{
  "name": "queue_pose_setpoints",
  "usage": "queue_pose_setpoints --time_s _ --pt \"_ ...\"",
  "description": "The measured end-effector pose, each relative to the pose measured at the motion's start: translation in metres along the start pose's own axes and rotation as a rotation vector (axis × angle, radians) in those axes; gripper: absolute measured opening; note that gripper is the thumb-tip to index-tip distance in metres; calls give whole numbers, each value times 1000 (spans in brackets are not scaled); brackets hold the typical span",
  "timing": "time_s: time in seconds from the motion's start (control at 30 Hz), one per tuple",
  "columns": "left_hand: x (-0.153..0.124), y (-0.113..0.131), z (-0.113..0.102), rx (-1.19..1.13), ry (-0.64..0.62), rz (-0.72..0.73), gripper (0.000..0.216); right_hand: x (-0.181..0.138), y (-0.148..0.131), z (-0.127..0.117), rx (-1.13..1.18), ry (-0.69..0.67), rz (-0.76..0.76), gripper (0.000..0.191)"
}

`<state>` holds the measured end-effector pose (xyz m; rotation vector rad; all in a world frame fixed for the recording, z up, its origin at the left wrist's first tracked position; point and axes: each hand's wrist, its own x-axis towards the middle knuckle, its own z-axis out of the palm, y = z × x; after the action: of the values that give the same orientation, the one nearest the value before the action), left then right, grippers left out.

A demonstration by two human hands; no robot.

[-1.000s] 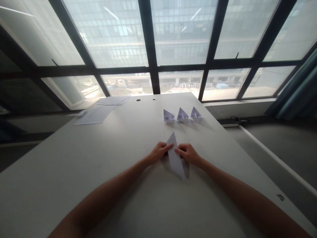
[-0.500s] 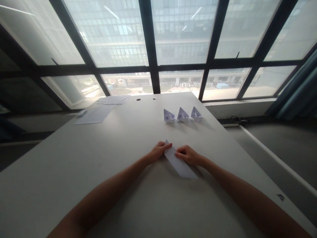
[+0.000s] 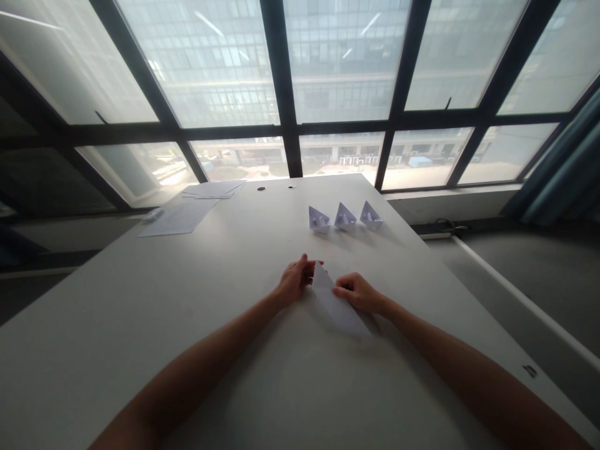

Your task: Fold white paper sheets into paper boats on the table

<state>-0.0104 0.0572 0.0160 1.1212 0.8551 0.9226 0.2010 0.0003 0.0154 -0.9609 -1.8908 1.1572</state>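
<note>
A folded sheet of white paper (image 3: 335, 306) slants over the table in front of me, its pointed end up by my left hand. My right hand (image 3: 357, 292) pinches its right edge between thumb and curled fingers. At the pointed end, my left hand (image 3: 295, 278) has its thumb raised off the paper and its fingers apart, the fingertips partly hidden behind the sheet. Beyond my hands stand three folded paper boats in a row: a left one (image 3: 319, 221), a middle one (image 3: 345, 218) and a right one (image 3: 371, 216).
The white table (image 3: 225, 262) reaches to the windows. Flat paper sheets (image 3: 180, 217) lie at its far left. A small dark mark (image 3: 530, 371) is near the right edge. A blue curtain (image 3: 553, 175) hangs at the far right.
My left hand has let go of the paper's pointed end; its thumb has lifted and its fingers have spread. My right hand keeps its pinch. The paper's lower end has shifted slightly and looks blurred.
</note>
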Motion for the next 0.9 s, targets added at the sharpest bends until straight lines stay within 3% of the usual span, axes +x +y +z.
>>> queue_pose_setpoints --time_s 0.13,0.2,0.3,0.43,0.5,0.67,0.9 --pt "-6 -1 4 251 -229 16 65 4 7 8 37 365 7 39" --pt "-9 -2 6 427 -320 30 57 7 11 10 41 480 12 40" --pt "-10 -2 6 522 -342 36 53 9 15 10 77 454 52 40" --pt "-10 0 7 490 -311 46 53 8 13 7 113 196 92 35" --pt "-12 4 9 469 -319 56 51 7 10 7 105 144 77 32" --pt "-19 14 15 424 -406 63 48 6 8 7 119 305 88 34" --pt "-15 10 10 506 -366 42 52 11 17 6 257 536 98 42"
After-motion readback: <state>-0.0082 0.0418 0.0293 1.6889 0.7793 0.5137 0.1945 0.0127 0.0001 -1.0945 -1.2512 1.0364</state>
